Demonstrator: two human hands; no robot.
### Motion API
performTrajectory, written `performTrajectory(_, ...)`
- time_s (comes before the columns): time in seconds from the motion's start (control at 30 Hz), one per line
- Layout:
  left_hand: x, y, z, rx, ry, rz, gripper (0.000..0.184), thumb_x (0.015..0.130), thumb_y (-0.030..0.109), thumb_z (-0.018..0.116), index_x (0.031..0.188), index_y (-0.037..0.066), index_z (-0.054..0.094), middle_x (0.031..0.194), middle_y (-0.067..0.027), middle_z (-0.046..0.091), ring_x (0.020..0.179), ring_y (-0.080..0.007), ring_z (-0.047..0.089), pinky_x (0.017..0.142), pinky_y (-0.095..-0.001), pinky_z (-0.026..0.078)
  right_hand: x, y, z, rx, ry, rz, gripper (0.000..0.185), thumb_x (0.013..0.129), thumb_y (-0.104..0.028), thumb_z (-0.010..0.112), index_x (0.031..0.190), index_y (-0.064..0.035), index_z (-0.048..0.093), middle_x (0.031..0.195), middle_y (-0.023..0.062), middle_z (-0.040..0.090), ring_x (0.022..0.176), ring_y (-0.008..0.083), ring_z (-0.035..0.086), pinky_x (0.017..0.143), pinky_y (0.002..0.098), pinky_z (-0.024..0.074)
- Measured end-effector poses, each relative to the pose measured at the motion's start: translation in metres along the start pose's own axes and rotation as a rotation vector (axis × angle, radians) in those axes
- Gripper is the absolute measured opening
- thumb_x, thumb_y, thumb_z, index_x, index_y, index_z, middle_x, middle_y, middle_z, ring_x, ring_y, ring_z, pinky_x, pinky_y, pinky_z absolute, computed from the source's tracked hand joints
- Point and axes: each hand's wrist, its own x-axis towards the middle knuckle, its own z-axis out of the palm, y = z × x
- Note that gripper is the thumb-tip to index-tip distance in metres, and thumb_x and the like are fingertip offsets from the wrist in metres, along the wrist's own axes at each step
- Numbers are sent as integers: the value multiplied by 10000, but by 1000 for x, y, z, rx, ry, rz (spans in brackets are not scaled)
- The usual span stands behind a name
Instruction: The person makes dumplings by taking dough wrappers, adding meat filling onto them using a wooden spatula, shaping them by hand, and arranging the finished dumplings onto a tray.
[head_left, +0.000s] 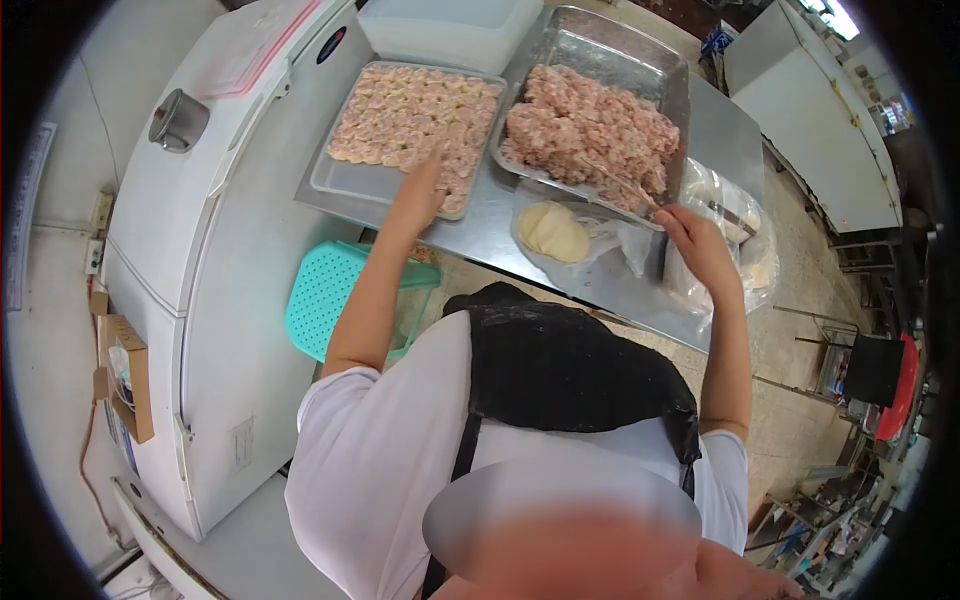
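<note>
My left hand [421,192] reaches over the near right part of a translucent tray [350,180], which holds rows of small meat-filled dumplings [400,115]. Its fingertips are among the dumplings, and whether they grip one is too small to tell. At the near right corner of a deep metal pan [620,40], my right hand [690,237] is closed on a thin utensil whose far end lies in the minced meat [590,130]. A stack of round dough wrappers [553,232] rests on plastic between my hands, just below the pan.
Plastic bags [745,240] lie at the right end of the metal table [610,285]. A translucent container [450,30] stands behind the tray. Below the table at left is a turquoise stool [325,295]. A white freezer [240,200] borders the left side.
</note>
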Motion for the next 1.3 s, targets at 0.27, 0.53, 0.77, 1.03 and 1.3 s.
performTrajectory(0.27,2,87,-5,269,58,-24,280,868,164,546,1115,44,600,1015,-186,647,929,-377,613,803,-467,483,70,90,-22,-774,-80,-86,363,922,-303,500,779,-10,659,811,184,651,784,374,627,676,471,490)
performTrajectory(0.53,-10,152,78,63,-80,182,227,829,249,624,963,70,662,921,-137,624,921,-331,593,783,-430,479,42,67,-17,-758,-101,-358,272,857,-262,571,726,-46,671,751,154,660,706,319,657,617,444,506)
performTrajectory(0.77,-14,137,106,31,-176,51,239,817,208,640,996,49,648,956,-134,618,944,-342,580,829,-411,467,48,97,30,-586,76,-501,223,806,-225,586,722,-45,685,718,147,665,685,312,671,578,429,519)
performTrajectory(1.03,-12,114,81,-866,-261,-340,234,906,251,596,968,30,642,913,-62,638,850,-168,600,769,-300,472,53,92,12,-666,-70,-303,343,884,-304,532,695,-46,655,691,150,646,681,318,653,601,451,500)
performTrajectory(1.3,5,124,54,-785,-476,-135,262,888,215,632,1031,-4,655,958,-23,661,884,-99,583,777,-267,466,63,57,35,-183,-168,-99,371,940,-355,496,792,-56,658,770,173,653,771,377,632,689,482,482)
